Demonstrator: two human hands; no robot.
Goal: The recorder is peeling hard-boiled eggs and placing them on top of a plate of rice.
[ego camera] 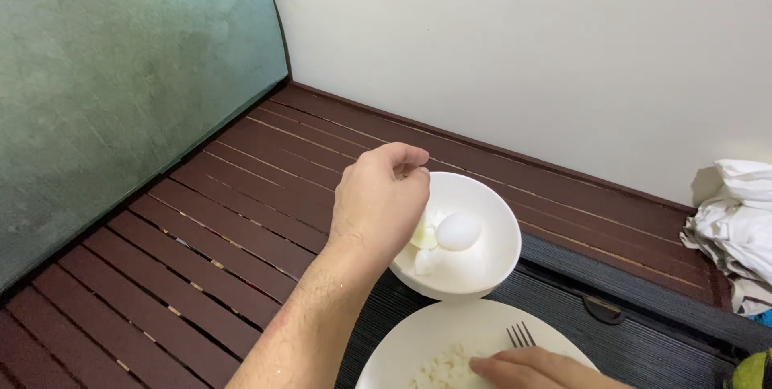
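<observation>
Left hand (378,204) over near rim of white bowl (494,264), fingers curled together, thumb to fingertips; whether something pinched, cannot tell. Bowl holds whole peeled boiled egg (458,230) plus egg pieces (425,246) beside it, against left wall. Right hand (535,370) flat on white plate (418,341), pressing fork (521,334) handle, tines pointing toward bowl. Plate holds chopped egg white (441,370). Both vessels on dark slatted table (201,220). Crumpled white cloth (740,228) far right.
</observation>
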